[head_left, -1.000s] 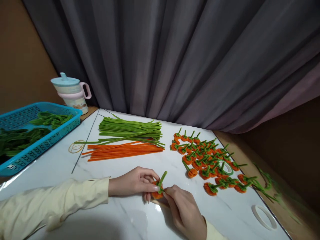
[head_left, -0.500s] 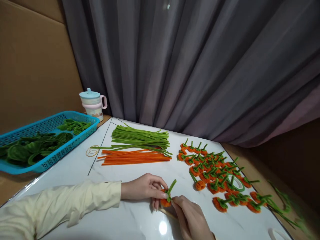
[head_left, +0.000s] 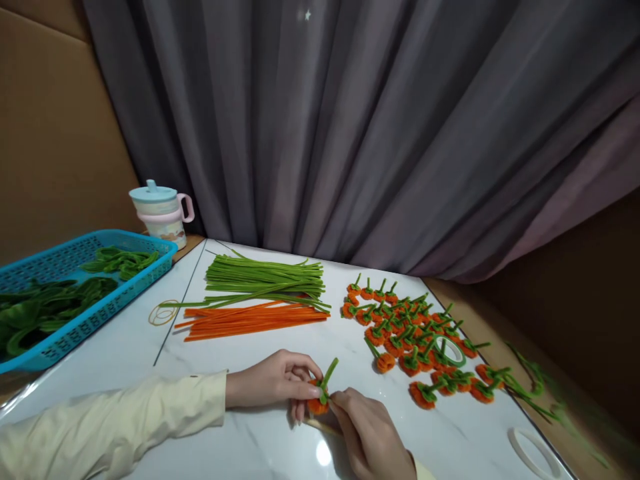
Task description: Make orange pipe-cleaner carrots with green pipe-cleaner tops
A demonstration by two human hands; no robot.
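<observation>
Just above the white tabletop, my left hand is closed around a small orange pipe-cleaner fruit with an upright green stem. My right hand pinches the green pipe-cleaner piece at the base of that stem, its fingertips beside the left thumb. What exactly lies between the right fingertips is partly hidden. A thin tan strip shows beneath the hands. Beyond them lie a bundle of orange pipe cleaners and a bundle of green pipe cleaners.
Several finished orange fruits with green stems cluster at right, around a tape roll. A white ring lies near the right edge. At left stand a blue basket of green pieces and a lidded cup; rubber bands lie nearby.
The head view has turned slightly right, so everything sits further left in the picture. Both hands keep nearly the same hold on the orange fruit and its green piece.
</observation>
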